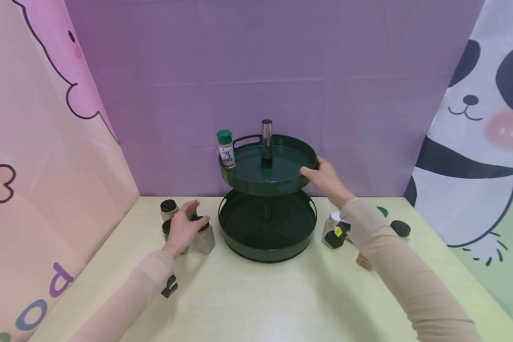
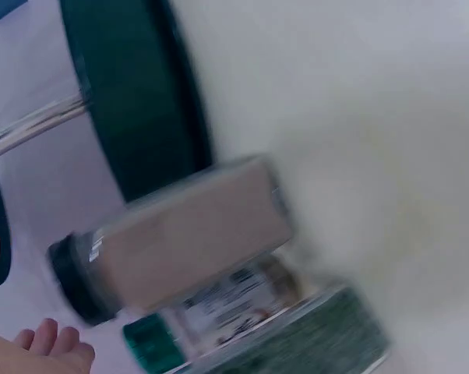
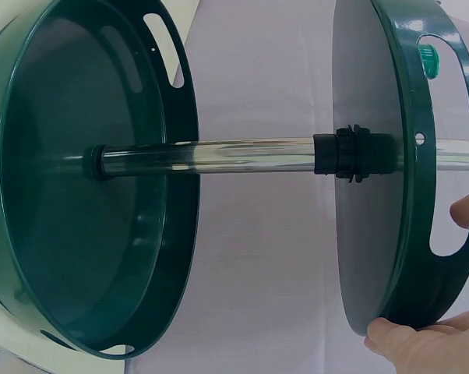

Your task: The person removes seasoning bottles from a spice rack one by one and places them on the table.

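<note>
A two-tier dark green turntable rack stands at the back of the table, its upper tray and lower tray joined by a metal post. My right hand grips the upper tray's right rim, thumb over the edge and fingers beneath. A green-capped spice bottle stands at that tray's left. My left hand hovers over the jars left of the rack, thumb and fingers spread apart near a black-lidded jar of pinkish-brown powder. In the left wrist view, the fingers are apart from its lid.
Behind the left hand is another black-lidded jar; a green-capped bottle and a jar of green herbs stand close by. Right of the rack are a white-capped jar, a black-lidded jar and a small orange-brown item.
</note>
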`<state>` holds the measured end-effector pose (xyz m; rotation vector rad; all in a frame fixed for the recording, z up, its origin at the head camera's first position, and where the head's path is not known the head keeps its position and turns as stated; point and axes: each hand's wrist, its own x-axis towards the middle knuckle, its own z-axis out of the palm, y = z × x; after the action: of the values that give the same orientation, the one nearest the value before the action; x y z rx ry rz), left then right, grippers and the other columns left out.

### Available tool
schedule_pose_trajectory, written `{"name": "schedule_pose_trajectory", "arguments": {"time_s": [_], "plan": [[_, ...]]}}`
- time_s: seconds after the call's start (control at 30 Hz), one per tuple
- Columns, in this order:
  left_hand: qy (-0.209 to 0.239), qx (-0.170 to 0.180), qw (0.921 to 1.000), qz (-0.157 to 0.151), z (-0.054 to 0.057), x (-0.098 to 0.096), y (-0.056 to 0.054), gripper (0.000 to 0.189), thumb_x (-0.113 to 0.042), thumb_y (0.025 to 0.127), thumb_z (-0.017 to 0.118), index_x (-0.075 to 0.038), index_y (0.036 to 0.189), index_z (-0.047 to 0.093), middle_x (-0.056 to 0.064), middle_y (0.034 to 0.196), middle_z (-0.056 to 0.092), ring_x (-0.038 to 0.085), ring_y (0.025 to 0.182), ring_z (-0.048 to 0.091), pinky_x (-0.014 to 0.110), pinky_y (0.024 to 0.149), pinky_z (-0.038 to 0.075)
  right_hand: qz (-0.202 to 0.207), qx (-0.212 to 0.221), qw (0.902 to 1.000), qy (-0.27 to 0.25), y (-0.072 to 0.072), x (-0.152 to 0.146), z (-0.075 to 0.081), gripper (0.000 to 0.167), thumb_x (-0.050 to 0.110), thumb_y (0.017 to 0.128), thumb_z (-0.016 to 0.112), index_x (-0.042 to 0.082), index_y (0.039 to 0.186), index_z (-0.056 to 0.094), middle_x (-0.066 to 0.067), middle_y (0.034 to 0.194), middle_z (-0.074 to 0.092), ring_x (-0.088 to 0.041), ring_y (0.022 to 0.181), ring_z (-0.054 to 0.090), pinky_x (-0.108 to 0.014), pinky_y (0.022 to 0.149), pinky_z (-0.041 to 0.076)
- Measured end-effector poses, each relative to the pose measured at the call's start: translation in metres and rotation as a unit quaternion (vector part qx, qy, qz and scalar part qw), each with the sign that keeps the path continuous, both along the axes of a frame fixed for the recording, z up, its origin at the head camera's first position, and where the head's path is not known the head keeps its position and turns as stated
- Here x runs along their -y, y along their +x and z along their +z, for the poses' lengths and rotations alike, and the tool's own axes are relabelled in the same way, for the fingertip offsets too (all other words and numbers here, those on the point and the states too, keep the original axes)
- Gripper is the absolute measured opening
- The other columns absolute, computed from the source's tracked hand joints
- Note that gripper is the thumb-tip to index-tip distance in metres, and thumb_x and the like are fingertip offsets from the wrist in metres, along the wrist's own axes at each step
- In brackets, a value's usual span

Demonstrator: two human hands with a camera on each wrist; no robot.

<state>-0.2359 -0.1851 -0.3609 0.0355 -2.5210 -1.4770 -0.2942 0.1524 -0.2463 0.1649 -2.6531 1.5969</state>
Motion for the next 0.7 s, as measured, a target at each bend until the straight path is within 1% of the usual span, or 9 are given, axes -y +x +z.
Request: {"name": "schedule_pose_trajectory", "arguments": {"time_s": [0.1,0.17,0.3,0.47,0.57,0.7], "plan": [[0.003,-0.012,0.9999,-0.006,0.014,0.003,-0.005,0.062,-0.025,0.088,0.06,-0.005,0.14,0.032,0.013,0.142,0.041,0.029,0.132,0.035,0.042,0.109,0.032,0.002,0.002,1.0,0.0,0.0,0.0,0.001,0.052,0.023,0.087,0.05,0.004,0.134,0.039,-0.015,0.13,0.049,-0.026,0.113,0.045,-0.041,0.101,0.038],[0.01,-0.02,0.9997,-0.003,0.024,0.004,-0.009,0.062,-0.025,0.088,0.059,-0.005,0.14,0.032,0.013,0.14,0.043,0.029,0.131,0.037,0.04,0.109,0.032,-0.001,0.002,1.0,0.002,0.0,0.0,0.0,0.055,0.023,0.086,0.05,0.003,0.135,0.038,-0.016,0.132,0.047,-0.026,0.116,0.044,-0.041,0.103,0.037],[0.033,-0.036,0.9988,-0.004,0.048,0.006,-0.018,0.06,-0.024,0.089,0.058,-0.005,0.14,0.032,0.013,0.138,0.046,0.028,0.129,0.04,0.038,0.108,0.035,-0.004,0.0,1.0,0.003,0.0,0.0,0.0,0.058,0.023,0.085,0.05,0.002,0.137,0.036,-0.017,0.135,0.045,-0.026,0.119,0.043,-0.041,0.106,0.034],[0.057,-0.06,0.9965,-0.013,0.078,0.004,-0.032,0.058,-0.023,0.089,0.058,-0.003,0.139,0.035,0.015,0.137,0.046,0.026,0.127,0.043,0.037,0.104,0.039,-0.007,0.0,1.0,0.004,0.0,0.0,0.0,0.057,0.022,0.084,0.049,0.001,0.136,0.037,-0.016,0.133,0.047,-0.026,0.115,0.044,-0.04,0.104,0.035],[0.06,-0.064,0.996,-0.018,0.094,0.002,-0.039,0.06,-0.026,0.089,0.058,-0.004,0.139,0.034,0.015,0.138,0.045,0.025,0.127,0.043,0.037,0.104,0.039,-0.009,-0.002,0.9999,0.006,-0.001,0.0,0.0,0.056,0.022,0.084,0.05,0.001,0.135,0.038,-0.016,0.132,0.048,-0.025,0.114,0.044,-0.039,0.104,0.036],[0.055,-0.056,0.9965,-0.029,0.11,-0.004,-0.048,0.064,-0.03,0.088,0.059,-0.005,0.141,0.032,0.013,0.14,0.043,0.024,0.128,0.042,0.037,0.106,0.037,-0.007,-0.005,1.0,0.002,-0.002,-0.001,0.0,0.054,0.021,0.084,0.051,0.001,0.133,0.04,-0.016,0.13,0.049,-0.025,0.113,0.045,-0.038,0.104,0.035]]}}
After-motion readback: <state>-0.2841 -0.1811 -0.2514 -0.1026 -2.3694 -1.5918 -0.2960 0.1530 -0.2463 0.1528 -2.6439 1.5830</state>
